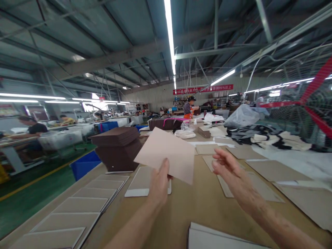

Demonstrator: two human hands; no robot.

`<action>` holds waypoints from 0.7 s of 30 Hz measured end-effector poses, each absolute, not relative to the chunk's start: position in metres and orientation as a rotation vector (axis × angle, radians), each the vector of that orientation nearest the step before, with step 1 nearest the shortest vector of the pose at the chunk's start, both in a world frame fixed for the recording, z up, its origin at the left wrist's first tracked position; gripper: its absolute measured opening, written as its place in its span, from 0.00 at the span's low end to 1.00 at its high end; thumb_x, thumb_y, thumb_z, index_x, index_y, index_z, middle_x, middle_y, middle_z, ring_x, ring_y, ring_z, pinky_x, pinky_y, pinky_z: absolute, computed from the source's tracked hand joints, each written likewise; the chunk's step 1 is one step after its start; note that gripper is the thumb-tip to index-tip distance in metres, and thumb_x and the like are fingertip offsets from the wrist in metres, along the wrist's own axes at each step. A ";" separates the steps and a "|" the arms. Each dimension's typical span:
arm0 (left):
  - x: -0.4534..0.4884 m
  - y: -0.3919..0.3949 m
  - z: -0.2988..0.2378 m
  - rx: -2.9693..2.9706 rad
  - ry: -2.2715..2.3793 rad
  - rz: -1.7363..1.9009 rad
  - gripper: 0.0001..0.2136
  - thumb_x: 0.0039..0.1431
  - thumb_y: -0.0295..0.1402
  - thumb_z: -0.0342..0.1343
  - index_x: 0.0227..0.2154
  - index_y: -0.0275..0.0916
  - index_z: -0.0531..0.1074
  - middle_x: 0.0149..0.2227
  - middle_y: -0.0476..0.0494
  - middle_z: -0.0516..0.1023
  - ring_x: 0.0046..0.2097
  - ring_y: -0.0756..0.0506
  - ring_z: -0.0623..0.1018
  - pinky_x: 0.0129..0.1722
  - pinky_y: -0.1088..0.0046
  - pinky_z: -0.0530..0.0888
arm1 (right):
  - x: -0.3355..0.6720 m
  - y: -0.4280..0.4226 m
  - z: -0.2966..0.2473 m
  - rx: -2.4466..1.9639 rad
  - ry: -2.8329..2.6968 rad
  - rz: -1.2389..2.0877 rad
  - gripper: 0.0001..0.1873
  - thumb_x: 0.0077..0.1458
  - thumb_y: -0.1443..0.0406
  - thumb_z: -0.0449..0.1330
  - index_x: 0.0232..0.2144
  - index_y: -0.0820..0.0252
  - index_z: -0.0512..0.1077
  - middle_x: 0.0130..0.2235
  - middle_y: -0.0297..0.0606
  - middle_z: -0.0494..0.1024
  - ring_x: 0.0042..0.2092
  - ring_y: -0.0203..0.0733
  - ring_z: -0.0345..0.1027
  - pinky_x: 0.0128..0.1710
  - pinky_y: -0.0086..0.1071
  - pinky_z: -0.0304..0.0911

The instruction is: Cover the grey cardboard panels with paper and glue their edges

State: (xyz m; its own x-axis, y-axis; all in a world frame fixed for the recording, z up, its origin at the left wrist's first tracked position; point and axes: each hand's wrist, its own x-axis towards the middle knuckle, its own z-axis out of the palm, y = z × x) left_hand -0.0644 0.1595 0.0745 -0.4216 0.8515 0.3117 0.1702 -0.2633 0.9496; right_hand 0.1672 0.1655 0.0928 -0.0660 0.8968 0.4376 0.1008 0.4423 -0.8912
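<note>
- Green floor (18, 218) with a yellow line runs outside the left edge of the table (177, 216); a person in a dark top (36, 126) is over there by another bench.
- Along the left edge, a row of beige panels with pale borders (80, 205) overlaps like steps, running from the near left corner area toward the back.
- A blue container (84, 165) stands just outside the left edge.
- Farther back near that edge, a tall dark brown stack (116, 148) rises from the table top.
- To its right, a beige panel with a white strip (137, 181) lies flat, partly hidden by what is held above it.
- The left hand (159, 181) grasps a pale sheet (166, 152) at its near edge, thumb on top; the sheet is tilted and raised over the middle of the table.
- Toward the far end, a person in a patterned top (189, 108) stands among heaped materials.
- Pale panels with dark edges (218, 238) lie at the near side, cut off by the view.
- The right hand (228, 166) holds nothing, fingers loosely bent, well apart from the sheet and above thin flat panels (264, 185); whether it touches them I cannot tell.
- Toward the right edge spread larger beige pieces (280, 170), with black and cream fabric (281, 139) behind.
- A fan with red blades (302, 102) is at the far right.
</note>
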 end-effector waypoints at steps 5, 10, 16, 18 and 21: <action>-0.022 0.116 0.047 0.887 1.113 1.755 0.23 0.57 0.54 0.58 0.46 0.42 0.71 0.50 0.40 0.78 0.41 0.45 0.79 0.29 0.74 0.75 | 0.184 0.157 0.065 -1.136 -1.447 0.904 0.33 0.58 0.43 0.55 0.59 0.53 0.68 0.49 0.37 0.73 0.40 0.43 0.70 0.45 0.39 0.66; 0.013 0.093 0.033 0.542 0.761 1.645 0.24 0.46 0.46 0.72 0.44 0.42 0.75 0.47 0.42 0.80 0.39 0.46 0.79 0.28 0.76 0.74 | 0.183 0.143 0.065 -1.104 -1.500 0.826 0.31 0.58 0.46 0.54 0.55 0.57 0.72 0.48 0.39 0.73 0.42 0.45 0.68 0.44 0.39 0.65; 0.029 0.083 0.040 0.512 0.762 1.639 0.27 0.41 0.48 0.74 0.43 0.39 0.76 0.44 0.41 0.82 0.37 0.45 0.79 0.27 0.75 0.75 | 0.185 0.139 0.071 -1.115 -1.223 0.843 0.31 0.46 0.47 0.63 0.48 0.58 0.73 0.39 0.37 0.73 0.39 0.45 0.68 0.40 0.38 0.64; 0.034 0.081 0.043 0.491 0.758 1.666 0.28 0.40 0.48 0.74 0.44 0.40 0.76 0.44 0.42 0.82 0.36 0.46 0.79 0.26 0.75 0.75 | 0.185 0.138 0.072 -1.077 -1.121 0.828 0.31 0.42 0.47 0.65 0.46 0.58 0.72 0.37 0.36 0.72 0.37 0.43 0.67 0.37 0.36 0.63; 0.041 0.076 0.047 0.492 0.766 1.668 0.27 0.43 0.47 0.74 0.44 0.38 0.76 0.44 0.40 0.81 0.36 0.46 0.79 0.27 0.75 0.75 | 0.187 0.136 0.073 -1.038 -1.068 0.862 0.30 0.40 0.48 0.68 0.43 0.59 0.73 0.34 0.34 0.73 0.35 0.41 0.66 0.35 0.34 0.62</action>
State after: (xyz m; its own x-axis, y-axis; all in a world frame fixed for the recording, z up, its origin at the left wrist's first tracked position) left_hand 0.0407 0.0764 0.0468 -0.2345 0.9688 -0.0807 -0.6925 -0.1082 0.7133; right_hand 0.1875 0.1360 0.0729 0.2692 0.9255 0.2663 -0.0653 0.2934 -0.9538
